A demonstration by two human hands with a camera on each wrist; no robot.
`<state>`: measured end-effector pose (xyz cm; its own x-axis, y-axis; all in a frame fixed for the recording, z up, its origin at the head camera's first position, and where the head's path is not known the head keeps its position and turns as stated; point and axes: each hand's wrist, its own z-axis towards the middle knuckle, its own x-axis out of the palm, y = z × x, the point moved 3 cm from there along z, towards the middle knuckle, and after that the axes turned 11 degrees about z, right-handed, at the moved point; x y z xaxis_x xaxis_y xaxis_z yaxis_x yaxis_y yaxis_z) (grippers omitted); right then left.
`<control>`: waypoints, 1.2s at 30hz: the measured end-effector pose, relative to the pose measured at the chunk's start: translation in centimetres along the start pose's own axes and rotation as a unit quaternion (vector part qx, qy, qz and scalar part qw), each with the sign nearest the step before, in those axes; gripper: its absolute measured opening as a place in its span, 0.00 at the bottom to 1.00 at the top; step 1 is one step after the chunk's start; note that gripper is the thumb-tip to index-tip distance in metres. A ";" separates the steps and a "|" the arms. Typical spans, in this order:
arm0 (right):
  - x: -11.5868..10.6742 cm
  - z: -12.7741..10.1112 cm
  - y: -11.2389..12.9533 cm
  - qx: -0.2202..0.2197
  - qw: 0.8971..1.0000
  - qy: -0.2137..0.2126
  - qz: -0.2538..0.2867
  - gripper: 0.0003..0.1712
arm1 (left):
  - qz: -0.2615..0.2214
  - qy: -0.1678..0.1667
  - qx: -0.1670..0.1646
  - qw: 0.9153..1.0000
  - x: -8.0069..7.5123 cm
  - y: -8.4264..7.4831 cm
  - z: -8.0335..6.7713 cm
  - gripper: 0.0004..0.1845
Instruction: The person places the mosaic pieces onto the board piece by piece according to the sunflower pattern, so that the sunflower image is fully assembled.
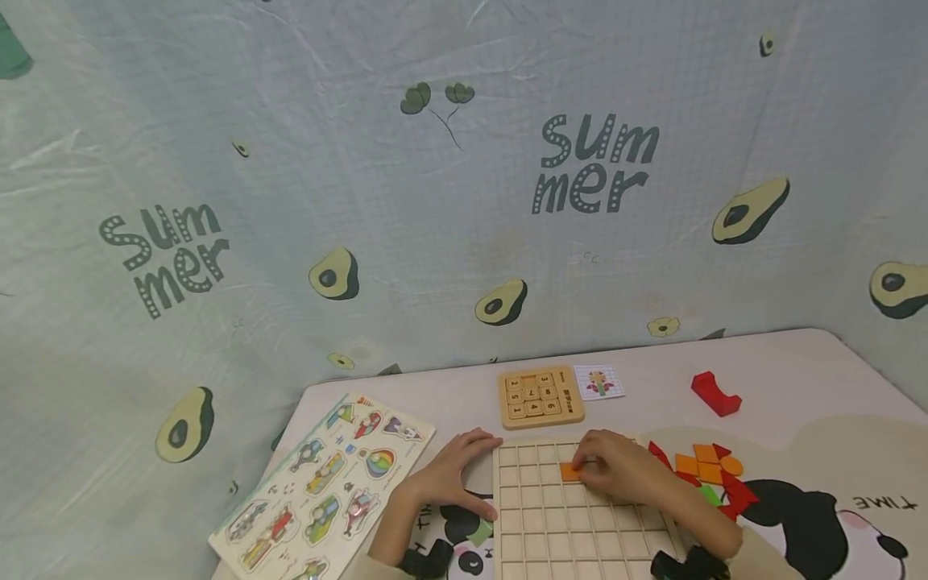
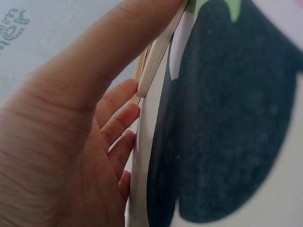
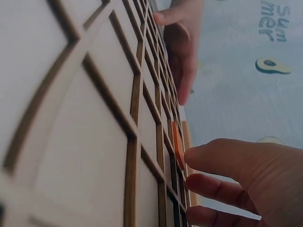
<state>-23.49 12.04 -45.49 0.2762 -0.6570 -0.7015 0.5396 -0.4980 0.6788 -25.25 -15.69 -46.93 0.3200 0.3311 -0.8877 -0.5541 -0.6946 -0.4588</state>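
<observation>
Left hand fills the left side, thumb stretched up to the edge of a pale wooden board, other fingers loosely extended beneath, uppermost fingertip at the board's corner. Right side: tablecloth, big dark printed patch, green bit up top. Upper left, pale backdrop with cut-off grey lettering.

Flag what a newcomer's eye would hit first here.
Probably the backdrop, its dark SUMMER print filling much of the head view's upper part. Next, the bright orange tile at the right grip, on the pale board low in the frame. Then the red block, lying apart beyond the loose red and orange pieces.
</observation>
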 end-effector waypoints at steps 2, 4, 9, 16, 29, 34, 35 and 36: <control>-0.3 -0.3 -0.3 -0.008 1.000 -0.008 0.004 0.01 | -0.001 -0.001 0.001 1.000 0.0 0.1 0.0 0.50; -0.6 -0.6 -0.5 -0.011 1.000 -0.016 0.007 0.02 | 0.000 -0.002 0.000 1.000 0.1 0.1 -0.1 0.50; -1.5 -1.2 -1.2 0.016 1.000 -0.024 0.007 0.02 | 0.002 -0.004 -0.002 1.000 0.2 0.2 -0.2 0.50; -3.4 -1.8 -1.6 0.062 0.998 -0.023 0.016 0.03 | 0.004 -0.008 0.004 1.000 0.3 0.2 -0.1 0.50; -5.8 -3.2 -3.0 0.099 0.995 -0.004 0.021 0.08 | 0.011 -0.008 0.001 1.000 0.4 0.5 0.0 0.50; -6.2 -3.7 -3.7 0.101 0.995 -0.001 0.017 0.06 | 0.003 -0.006 -0.006 1.000 0.4 0.4 0.0 0.50; -6.3 -3.8 -3.8 0.104 0.994 0.000 0.020 0.06 | 0.002 -0.005 -0.007 1.000 0.5 0.4 0.0 0.50; -6.3 -3.9 -3.9 0.109 0.994 0.001 0.025 0.06 | 0.004 -0.006 -0.007 1.000 0.5 0.4 0.0 0.50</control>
<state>-24.26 20.32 -44.53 0.3005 -0.6831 -0.6657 0.3402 -0.5753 0.7439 -25.33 -15.80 -47.54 0.3069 0.3325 -0.8918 -0.5461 -0.7058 -0.4511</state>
